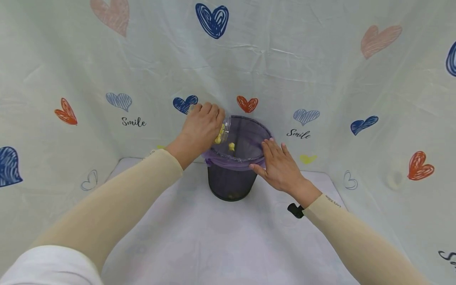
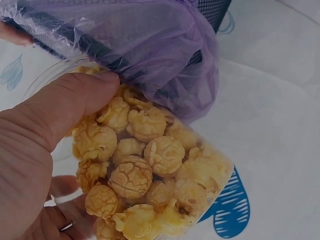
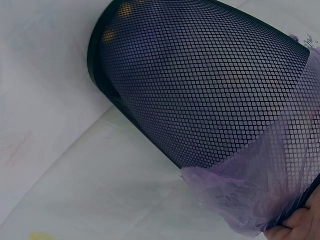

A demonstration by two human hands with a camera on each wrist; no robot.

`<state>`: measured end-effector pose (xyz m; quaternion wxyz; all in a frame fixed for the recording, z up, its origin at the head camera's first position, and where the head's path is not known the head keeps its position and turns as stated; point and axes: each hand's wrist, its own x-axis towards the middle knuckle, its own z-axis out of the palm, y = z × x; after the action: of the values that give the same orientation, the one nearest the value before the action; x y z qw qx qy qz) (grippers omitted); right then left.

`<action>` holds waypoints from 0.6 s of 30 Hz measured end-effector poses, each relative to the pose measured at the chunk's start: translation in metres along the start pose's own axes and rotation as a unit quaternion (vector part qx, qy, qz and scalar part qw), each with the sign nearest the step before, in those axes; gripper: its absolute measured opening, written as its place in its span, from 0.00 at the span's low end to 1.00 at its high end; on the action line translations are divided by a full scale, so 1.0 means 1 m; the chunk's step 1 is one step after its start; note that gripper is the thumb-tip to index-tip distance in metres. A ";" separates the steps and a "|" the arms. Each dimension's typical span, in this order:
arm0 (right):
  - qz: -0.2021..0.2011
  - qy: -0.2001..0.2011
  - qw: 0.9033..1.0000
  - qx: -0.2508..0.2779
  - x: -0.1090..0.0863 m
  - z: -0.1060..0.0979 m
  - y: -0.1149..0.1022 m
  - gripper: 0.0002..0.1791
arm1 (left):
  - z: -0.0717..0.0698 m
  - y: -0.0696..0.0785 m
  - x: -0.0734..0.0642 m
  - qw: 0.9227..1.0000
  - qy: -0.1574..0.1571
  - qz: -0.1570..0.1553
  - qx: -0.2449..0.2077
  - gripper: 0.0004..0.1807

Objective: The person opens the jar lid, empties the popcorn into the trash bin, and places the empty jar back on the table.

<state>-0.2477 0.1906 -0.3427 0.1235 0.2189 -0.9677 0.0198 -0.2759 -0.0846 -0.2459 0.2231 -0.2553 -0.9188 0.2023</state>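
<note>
My left hand (image 1: 204, 124) grips a clear jar (image 1: 226, 128) of yellow popcorn, tipped over the left side of a dark mesh trash bin (image 1: 229, 182). In the left wrist view, the thumb lies across the jar and the round popcorn pieces (image 2: 131, 176) show through its wall. One popcorn piece (image 1: 231, 147) appears within the bin's opening, below the jar mouth. A thin purple bag (image 1: 233, 163) lines the bin and folds over its rim. On the right of that rim rests my right hand (image 1: 281, 168), its fingers extended and thumb spread along the outside.
The bin stands on a white-covered table (image 1: 228, 237), close to a curtain (image 1: 263, 71) printed with hearts. A small black object (image 1: 295, 210) shows beside the right wrist. Yellow spots (image 3: 108, 34) show through the mesh near the bin's base.
</note>
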 end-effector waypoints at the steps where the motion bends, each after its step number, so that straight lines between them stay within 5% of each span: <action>1: 0.001 -0.001 1.000 0.001 0.000 0.000 0.000 0.52 | 0.000 0.000 0.000 1.000 0.000 0.000 0.001 0.28; 18: 0.001 -0.001 1.000 0.002 0.000 0.000 0.000 0.52 | 0.002 -0.001 0.001 1.000 0.009 0.002 0.004 0.29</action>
<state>-0.2474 0.1903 -0.3427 0.1221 0.2185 -0.9679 0.0212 -0.2779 -0.0851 -0.2469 0.2314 -0.2583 -0.9154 0.2043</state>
